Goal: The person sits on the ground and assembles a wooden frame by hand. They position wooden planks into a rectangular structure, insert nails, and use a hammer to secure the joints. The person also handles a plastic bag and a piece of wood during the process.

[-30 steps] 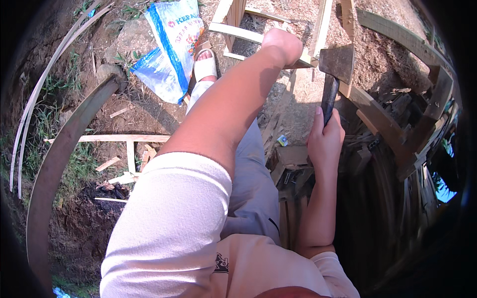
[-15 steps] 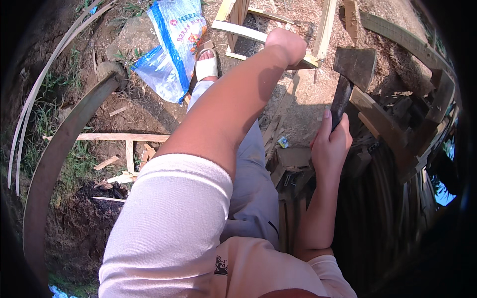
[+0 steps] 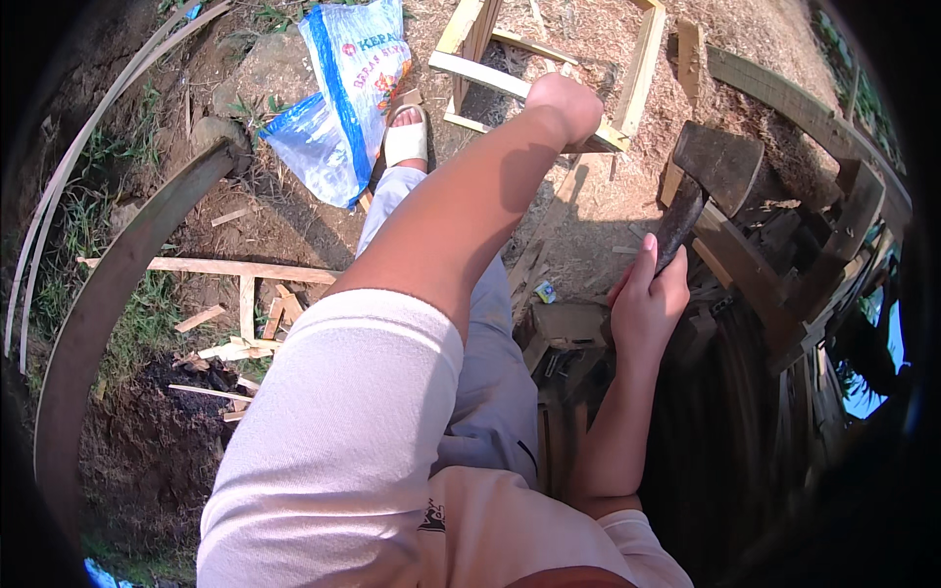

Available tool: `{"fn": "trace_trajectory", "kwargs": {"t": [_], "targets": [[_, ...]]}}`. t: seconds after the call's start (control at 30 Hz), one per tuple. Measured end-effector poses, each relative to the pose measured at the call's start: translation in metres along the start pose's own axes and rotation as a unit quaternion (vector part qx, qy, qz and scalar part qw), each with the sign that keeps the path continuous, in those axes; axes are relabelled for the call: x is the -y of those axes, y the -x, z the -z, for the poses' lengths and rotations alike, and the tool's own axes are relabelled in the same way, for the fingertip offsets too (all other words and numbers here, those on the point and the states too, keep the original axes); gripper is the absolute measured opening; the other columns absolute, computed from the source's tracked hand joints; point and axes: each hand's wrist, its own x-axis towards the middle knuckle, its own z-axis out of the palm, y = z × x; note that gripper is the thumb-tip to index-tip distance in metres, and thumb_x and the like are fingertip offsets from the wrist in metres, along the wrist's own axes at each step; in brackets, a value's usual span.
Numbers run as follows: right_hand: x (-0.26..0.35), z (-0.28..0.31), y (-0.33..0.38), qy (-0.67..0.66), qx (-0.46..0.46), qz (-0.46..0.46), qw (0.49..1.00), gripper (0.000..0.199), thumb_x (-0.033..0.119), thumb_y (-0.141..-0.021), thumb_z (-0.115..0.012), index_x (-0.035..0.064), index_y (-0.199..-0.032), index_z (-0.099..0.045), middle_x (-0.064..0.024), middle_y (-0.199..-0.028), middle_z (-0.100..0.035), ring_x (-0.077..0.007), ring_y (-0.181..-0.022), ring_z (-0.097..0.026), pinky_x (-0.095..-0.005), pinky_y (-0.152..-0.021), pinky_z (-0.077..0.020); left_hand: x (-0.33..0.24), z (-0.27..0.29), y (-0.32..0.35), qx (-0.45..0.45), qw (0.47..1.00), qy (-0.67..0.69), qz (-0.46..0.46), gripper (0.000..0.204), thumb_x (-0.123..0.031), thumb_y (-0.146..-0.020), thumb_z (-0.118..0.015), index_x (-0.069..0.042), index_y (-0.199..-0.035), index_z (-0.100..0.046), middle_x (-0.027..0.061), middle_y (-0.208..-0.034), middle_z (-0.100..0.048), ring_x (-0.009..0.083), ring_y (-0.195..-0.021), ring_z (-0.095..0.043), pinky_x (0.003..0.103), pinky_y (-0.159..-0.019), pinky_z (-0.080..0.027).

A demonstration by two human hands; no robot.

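Sunlit earth (image 3: 284,218) is strewn with sawdust (image 3: 755,44) and scraps (image 3: 200,318); timber (image 3: 747,267) is heaped at right, a bag (image 3: 358,93) laid at left. Between them, the frame (image 3: 480,75) is gripped at its near side by the left hand (image 3: 567,106); the axe (image 3: 720,165) is clasped by its handle (image 3: 679,227) in the right hand (image 3: 649,302).

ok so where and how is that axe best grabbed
Probably by the slim dark handle, from the near side, where the right hand holds it: it slants toward the person, with the broad metal head at the far end.
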Motion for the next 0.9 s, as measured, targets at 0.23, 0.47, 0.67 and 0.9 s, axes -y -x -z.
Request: {"fn": "trace_trajectory", "kwargs": {"t": [0.23,0.47,0.67,0.9], "targets": [[0.011,-0.007,-0.003,-0.041,-0.075,0.069,0.994,0.034,0.026,-0.114,-0.057,-0.0064,-0.123,-0.059,-0.0074,-0.066,-0.06,-0.014,-0.055,-0.059,-0.0345,-0.055,-0.0473,-0.001,0.0,-0.001,-0.018,1.0,-0.002,-0.01,0.021,-0.011,-0.085,-0.073,-0.007,-0.102,-0.084,0.013,-0.106,-0.083,0.0315,-0.097,-0.081,0.045,-0.083,-0.065],[0.029,0.001,-0.001,0.0,-0.039,0.063,0.997,0.026,0.023,-0.114,-0.057,-0.0031,-0.111,-0.06,-0.0051,-0.059,-0.059,-0.0122,-0.049,-0.059,-0.0296,-0.05,-0.0444,0.002,-0.007,-0.003,-0.005,0.999,0.038,-0.004,0.022,-0.012,-0.091,-0.067,-0.006,-0.105,-0.084,0.013,-0.109,-0.083,0.0316,-0.102,-0.081,0.045,-0.086,-0.064],[-0.008,-0.005,-0.01,0.125,-0.117,0.188,0.967,0.024,0.018,-0.111,-0.06,-0.0057,-0.113,-0.058,-0.0216,-0.071,-0.068,-0.0448,-0.064,-0.07,-0.0484,-0.06,-0.0528,0.006,-0.009,-0.01,-0.035,0.999,0.037,-0.005,0.023,-0.012,-0.091,-0.067,-0.005,-0.105,-0.084,0.0131,-0.109,-0.083,0.0315,-0.103,-0.08,0.045,-0.087,-0.064],[-0.006,-0.018,-0.002,0.143,0.037,0.106,0.983,0.022,0.018,-0.109,-0.062,-0.0029,-0.106,-0.057,-0.0276,-0.078,-0.069,-0.0502,-0.074,-0.07,-0.0522,-0.066,-0.0529,0.004,-0.004,-0.003,-0.018,0.999,0.017,-0.021,0.023,-0.016,-0.088,-0.071,-0.007,-0.105,-0.084,0.0136,-0.107,-0.082,0.0316,-0.101,-0.08,0.044,-0.088,-0.064]]}}
